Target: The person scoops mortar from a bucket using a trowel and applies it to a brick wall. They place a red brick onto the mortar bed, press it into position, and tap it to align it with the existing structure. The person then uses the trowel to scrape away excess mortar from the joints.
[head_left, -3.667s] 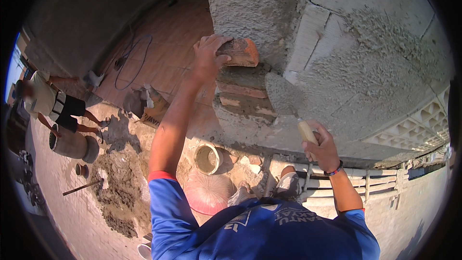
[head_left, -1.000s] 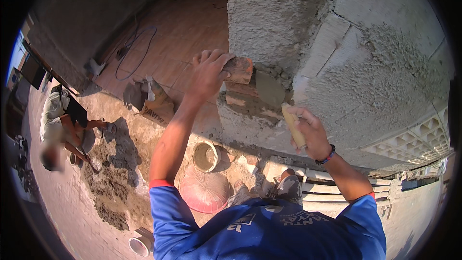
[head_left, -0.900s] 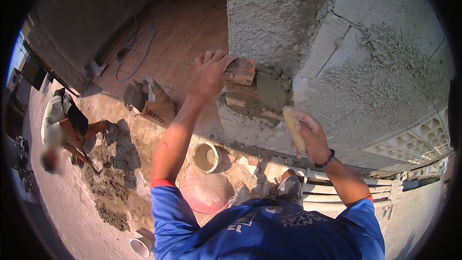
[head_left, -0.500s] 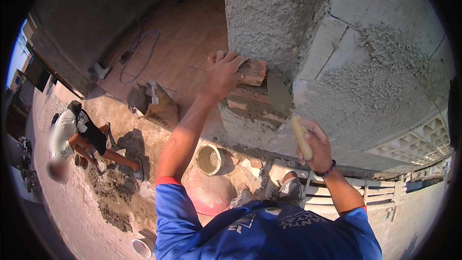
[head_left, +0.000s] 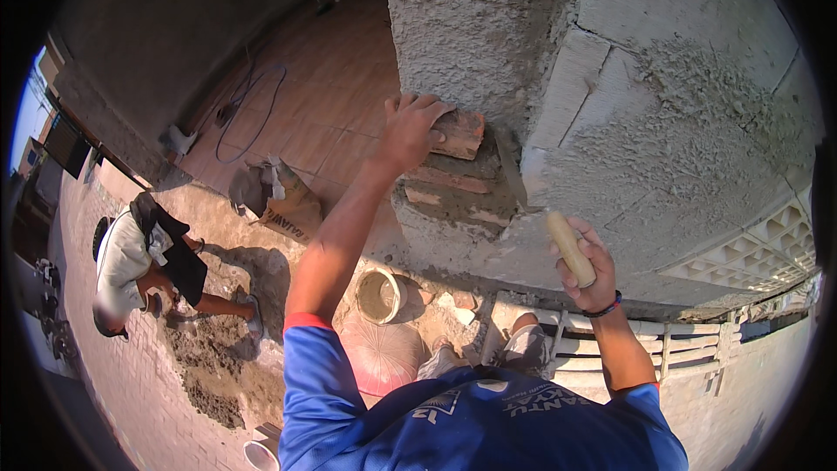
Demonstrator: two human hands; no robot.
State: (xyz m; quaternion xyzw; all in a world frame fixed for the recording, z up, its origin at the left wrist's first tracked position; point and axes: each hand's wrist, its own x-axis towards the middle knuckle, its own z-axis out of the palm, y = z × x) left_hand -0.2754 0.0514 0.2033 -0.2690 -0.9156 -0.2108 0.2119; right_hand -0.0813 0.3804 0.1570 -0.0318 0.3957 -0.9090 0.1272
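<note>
My left hand [head_left: 410, 133] is closed over a reddish brick [head_left: 464, 138], which sits on top of a short brick stack [head_left: 453, 180] against the rough pillar [head_left: 475, 26]. Grey mortar shows between the bricks and on the side of the stack. In my right hand [head_left: 596, 272] is a trowel [head_left: 567, 242], gripped by its pale wooden handle. Its blade points up and left, close to the right side of the stack, and appears nearly edge-on.
A partly plastered block wall [head_left: 697, 113] stands at the right. Below the stack are a bucket [head_left: 380, 295], a filled pinkish sack [head_left: 381, 353] and a torn paper bag [head_left: 292, 208]. A co-worker [head_left: 131, 253] bends over a mortar heap [head_left: 209, 371] at left.
The trowel has shifted right, and its blade has turned from broad side to nearly edge-on. My left hand stays on the brick. The co-worker's upper body has moved.
</note>
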